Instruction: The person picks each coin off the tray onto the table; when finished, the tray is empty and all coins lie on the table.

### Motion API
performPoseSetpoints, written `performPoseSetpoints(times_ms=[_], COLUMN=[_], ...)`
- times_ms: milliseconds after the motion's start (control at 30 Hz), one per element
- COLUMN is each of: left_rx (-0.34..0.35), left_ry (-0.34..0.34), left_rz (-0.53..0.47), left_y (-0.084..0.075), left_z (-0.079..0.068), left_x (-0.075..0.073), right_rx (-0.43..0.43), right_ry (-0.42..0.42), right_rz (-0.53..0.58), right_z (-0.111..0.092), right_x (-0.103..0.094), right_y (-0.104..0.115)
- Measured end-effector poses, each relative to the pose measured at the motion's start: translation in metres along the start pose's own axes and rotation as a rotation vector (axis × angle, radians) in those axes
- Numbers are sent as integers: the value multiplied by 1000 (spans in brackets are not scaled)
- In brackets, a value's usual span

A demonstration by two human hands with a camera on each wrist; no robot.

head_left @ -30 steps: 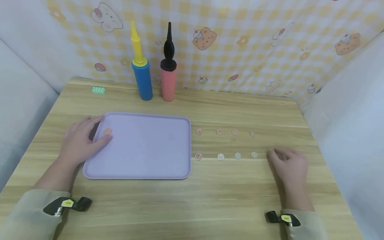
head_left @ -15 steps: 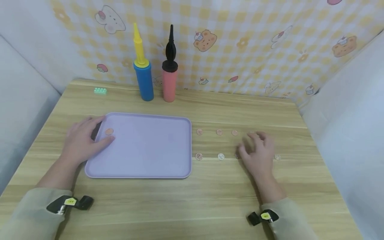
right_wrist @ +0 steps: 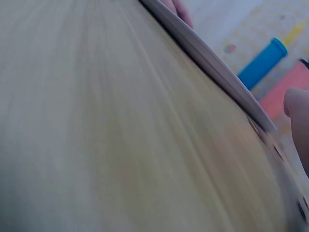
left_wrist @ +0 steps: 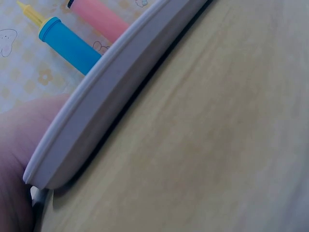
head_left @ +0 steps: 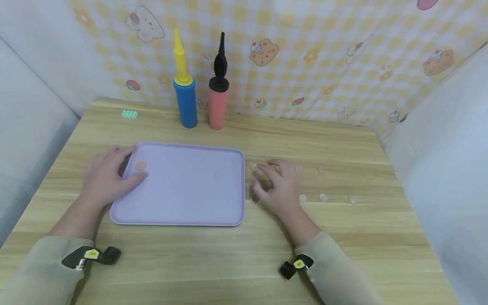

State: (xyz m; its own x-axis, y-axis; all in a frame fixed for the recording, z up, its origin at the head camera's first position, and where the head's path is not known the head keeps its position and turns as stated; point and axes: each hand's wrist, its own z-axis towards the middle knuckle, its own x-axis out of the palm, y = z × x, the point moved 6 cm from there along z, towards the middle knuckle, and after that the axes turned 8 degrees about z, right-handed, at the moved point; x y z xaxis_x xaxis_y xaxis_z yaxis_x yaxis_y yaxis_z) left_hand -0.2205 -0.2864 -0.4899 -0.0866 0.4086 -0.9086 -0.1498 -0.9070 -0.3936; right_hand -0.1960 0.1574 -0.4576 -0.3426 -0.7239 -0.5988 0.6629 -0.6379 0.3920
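In the head view my left hand (head_left: 104,177) rests at the left edge of a lilac tray (head_left: 187,186). Its thumb lies over the inside of the tray, and its fingers reach the far left corner. A copper coin (head_left: 141,165) lies in the tray near that thumb. My right hand (head_left: 280,190) hovers just right of the tray, fingers spread and bent, with nothing seen between them. Around and under it, coins form two rows: a copper coin (head_left: 254,168) behind, silvery coins (head_left: 323,197) in front, and a last coin (head_left: 352,200) rightmost. The hand partly covers some coins.
Behind the tray stand a blue hand pump (head_left: 187,106) with a yellow nozzle and a pink hand pump (head_left: 217,108) with a black nozzle. A mint-green toy brick (head_left: 130,114) lies at the back left. A patterned curtain (head_left: 305,51) borders the wooden table.
My right hand has moved left across the coin rows, from the far right to beside the tray. A coin now lies at the right end of the front row. My left hand has stayed put.
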Motion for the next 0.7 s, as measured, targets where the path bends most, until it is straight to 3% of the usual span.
performPoseSetpoints(times_ms=[200, 433, 700], left_rx=[-1, -9, -13], left_ry=[3, 9, 11], left_rz=[-5, -10, -20], left_y=[1, -1, 1], left_z=[0, 0, 0], left_x=[0, 0, 0], right_rx=[-40, -187, -242], right_ry=[80, 96, 157], right_rz=[-29, -137, -205], right_z=[16, 28, 37], right_x=[37, 64, 96], right_y=[34, 77, 124])
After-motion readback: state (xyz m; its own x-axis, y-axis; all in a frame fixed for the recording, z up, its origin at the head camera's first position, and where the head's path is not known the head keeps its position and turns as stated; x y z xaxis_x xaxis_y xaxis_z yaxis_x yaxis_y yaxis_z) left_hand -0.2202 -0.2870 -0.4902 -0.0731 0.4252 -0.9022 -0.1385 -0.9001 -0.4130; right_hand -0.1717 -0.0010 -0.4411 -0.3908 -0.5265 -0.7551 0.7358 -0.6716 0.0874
